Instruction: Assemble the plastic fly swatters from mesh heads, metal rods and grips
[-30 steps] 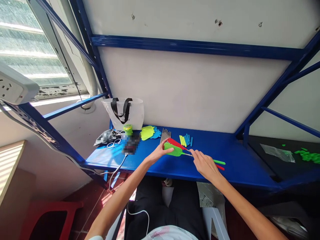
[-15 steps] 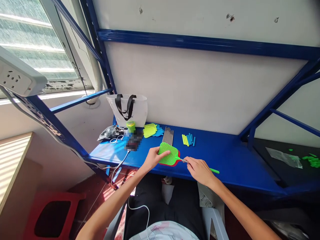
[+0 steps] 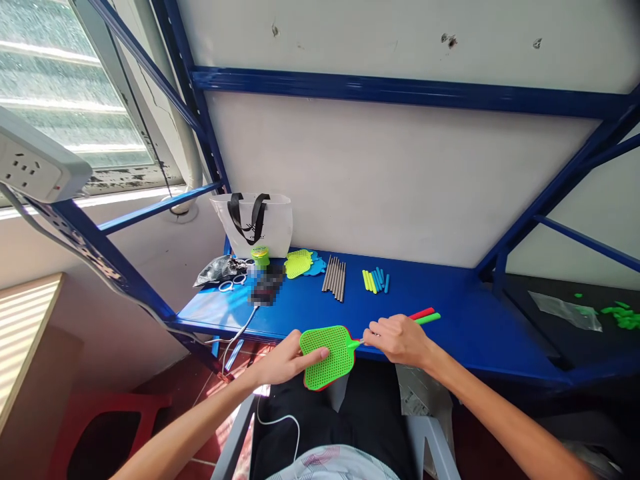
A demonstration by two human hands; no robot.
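Two fly swatters lie one on the other above my lap, at the desk's front edge. The green fly swatter [image 3: 336, 360] is on top, and only a thin rim and the handle of the red fly swatter [image 3: 423, 313] show. My left hand [image 3: 287, 361] grips the stacked mesh heads at their left side, thumb on the green mesh. My right hand [image 3: 397, 341] is closed round the metal shafts, with the red and green handles sticking out to its right.
On the blue desk [image 3: 300, 310] lie metal rods [image 3: 334, 279], yellow and blue handle pieces [image 3: 376, 280], and yellow [image 3: 299, 263] and blue swatter heads [image 3: 317, 265]. A white bag [image 3: 275, 223], a small green tub [image 3: 261, 257] and scissors [image 3: 233, 283] are further left.
Both swatters have come down toward my lap, off the rods. Their heads now line up more closely, and the red handle shows beside the green one.
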